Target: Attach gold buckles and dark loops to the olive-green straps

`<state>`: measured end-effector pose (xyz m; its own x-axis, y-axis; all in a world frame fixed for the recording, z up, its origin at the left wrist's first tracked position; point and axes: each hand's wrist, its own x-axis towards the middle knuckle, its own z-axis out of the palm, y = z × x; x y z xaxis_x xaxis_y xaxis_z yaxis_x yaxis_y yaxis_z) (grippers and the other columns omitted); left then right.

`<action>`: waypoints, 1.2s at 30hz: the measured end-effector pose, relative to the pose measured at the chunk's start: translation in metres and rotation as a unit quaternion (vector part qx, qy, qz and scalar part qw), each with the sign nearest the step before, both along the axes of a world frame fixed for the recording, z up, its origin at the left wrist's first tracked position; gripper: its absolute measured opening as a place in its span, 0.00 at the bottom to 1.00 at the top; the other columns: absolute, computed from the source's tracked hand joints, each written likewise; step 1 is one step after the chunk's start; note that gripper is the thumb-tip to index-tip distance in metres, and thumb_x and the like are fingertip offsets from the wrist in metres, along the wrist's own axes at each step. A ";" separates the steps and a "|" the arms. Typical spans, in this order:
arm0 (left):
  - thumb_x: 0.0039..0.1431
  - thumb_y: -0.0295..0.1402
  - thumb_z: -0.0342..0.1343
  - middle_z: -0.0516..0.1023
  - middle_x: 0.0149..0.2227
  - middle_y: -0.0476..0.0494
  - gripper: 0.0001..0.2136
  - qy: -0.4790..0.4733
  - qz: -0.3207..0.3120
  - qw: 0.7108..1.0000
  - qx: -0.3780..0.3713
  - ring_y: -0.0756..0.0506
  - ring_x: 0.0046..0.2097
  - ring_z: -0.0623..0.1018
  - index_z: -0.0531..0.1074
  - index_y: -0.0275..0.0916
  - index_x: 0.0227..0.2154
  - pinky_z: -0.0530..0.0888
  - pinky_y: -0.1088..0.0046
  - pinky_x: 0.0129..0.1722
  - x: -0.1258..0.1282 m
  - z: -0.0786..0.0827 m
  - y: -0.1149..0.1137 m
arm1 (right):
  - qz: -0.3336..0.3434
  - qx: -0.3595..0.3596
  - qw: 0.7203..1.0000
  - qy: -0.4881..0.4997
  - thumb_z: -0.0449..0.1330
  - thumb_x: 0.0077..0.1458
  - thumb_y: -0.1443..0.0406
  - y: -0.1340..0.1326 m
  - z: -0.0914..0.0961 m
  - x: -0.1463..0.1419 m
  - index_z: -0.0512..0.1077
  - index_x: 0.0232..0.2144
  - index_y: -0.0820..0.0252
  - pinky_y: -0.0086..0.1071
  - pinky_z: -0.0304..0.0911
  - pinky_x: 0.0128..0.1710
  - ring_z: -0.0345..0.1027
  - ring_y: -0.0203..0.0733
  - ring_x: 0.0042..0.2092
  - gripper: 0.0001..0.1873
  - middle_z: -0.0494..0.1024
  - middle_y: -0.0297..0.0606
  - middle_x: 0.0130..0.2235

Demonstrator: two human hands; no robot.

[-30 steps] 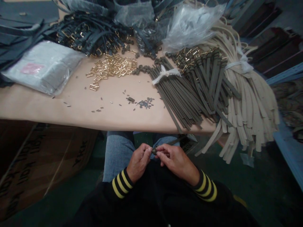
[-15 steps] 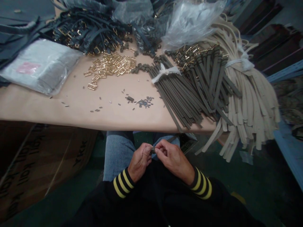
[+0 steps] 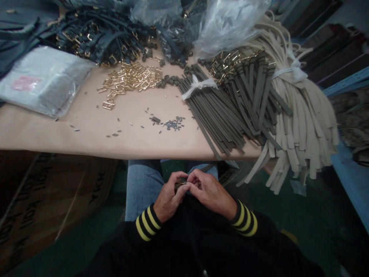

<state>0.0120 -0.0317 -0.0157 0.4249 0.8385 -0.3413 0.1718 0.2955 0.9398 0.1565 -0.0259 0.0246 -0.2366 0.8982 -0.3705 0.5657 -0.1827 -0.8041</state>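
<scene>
Over my lap, just below the table edge, both hands meet around a small dark piece with a faint metallic glint (image 3: pixel 181 184); fingers cover most of it, so its kind is unclear. My left hand (image 3: pixel 169 197) is closed, with thumb and index finger on either side of the piece. My right hand (image 3: pixel 211 194) pinches at its right end, fingertips touching those of the left. Nearest on the table (image 3: pixel 138 145) lie a small heap of tiny dark metal bits (image 3: pixel 173 124) and a short dark strip (image 3: pixel 155 119).
Gold buckles (image 3: pixel 135 79) are piled at mid-table. Tied olive-brown straps (image 3: pixel 215 115) lie to the right, beside beige straps (image 3: pixel 308 115) hanging over the edge. Dark straps with buckles (image 3: pixel 106 38) and plastic bags (image 3: pixel 230 27) fill the back. A wrapped packet (image 3: pixel 43 82) lies left, above a cardboard box (image 3: pixel 72 192).
My left index finger has lifted and bent over, and the left thumb has moved right toward the right fingertips. More of the small piece shows between the left fingers. The view has shifted slightly.
</scene>
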 end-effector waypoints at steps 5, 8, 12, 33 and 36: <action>0.52 0.34 0.48 0.64 0.19 0.55 0.08 0.042 -0.052 0.996 0.054 0.54 0.19 0.65 0.62 0.37 0.35 0.63 0.80 0.20 -0.005 0.004 0.004 | -0.035 -0.090 0.993 0.071 0.50 0.49 0.69 0.001 -0.005 0.002 0.62 0.25 0.63 0.23 0.57 0.20 0.62 0.30 0.20 0.03 0.67 0.30 0.21; 0.51 0.32 0.49 0.69 0.22 0.52 0.07 0.046 -0.079 0.992 0.085 0.54 0.21 0.68 0.62 0.38 0.34 0.65 0.80 0.22 -0.008 0.004 0.006 | -0.032 -0.109 0.990 0.085 0.50 0.49 0.69 0.001 -0.005 0.002 0.61 0.25 0.63 0.23 0.57 0.20 0.62 0.29 0.19 0.03 0.69 0.31 0.21; 0.49 0.30 0.50 0.69 0.22 0.52 0.06 0.052 -0.091 0.989 0.107 0.55 0.20 0.67 0.63 0.38 0.32 0.64 0.81 0.21 -0.010 0.004 0.009 | 0.001 -0.108 0.991 0.077 0.48 0.51 0.70 0.001 -0.003 0.003 0.60 0.25 0.62 0.23 0.57 0.22 0.63 0.29 0.20 0.04 0.69 0.31 0.22; 0.47 0.28 0.48 0.60 0.16 0.57 0.04 0.099 -0.061 0.991 0.068 0.55 0.18 0.60 0.60 0.38 0.29 0.58 0.79 0.19 -0.014 0.014 0.009 | 0.235 0.095 0.964 -0.076 0.47 0.52 0.70 0.013 0.002 0.009 0.58 0.30 0.60 0.34 0.58 0.34 0.61 0.40 0.32 0.02 0.68 0.39 0.29; 0.47 0.31 0.49 0.63 0.18 0.54 0.04 0.109 -0.016 0.993 0.052 0.55 0.19 0.62 0.64 0.36 0.27 0.60 0.79 0.20 -0.011 0.013 0.009 | 0.210 0.094 0.968 -0.099 0.46 0.52 0.70 0.010 0.000 0.006 0.58 0.30 0.61 0.32 0.57 0.31 0.61 0.39 0.30 0.02 0.68 0.38 0.28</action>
<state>0.0012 -0.0228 -0.0028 0.3779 0.8608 -0.3410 0.3820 0.1905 0.9043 0.1628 -0.0154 0.0249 -0.5371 0.7939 -0.2850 0.7043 0.2362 -0.6695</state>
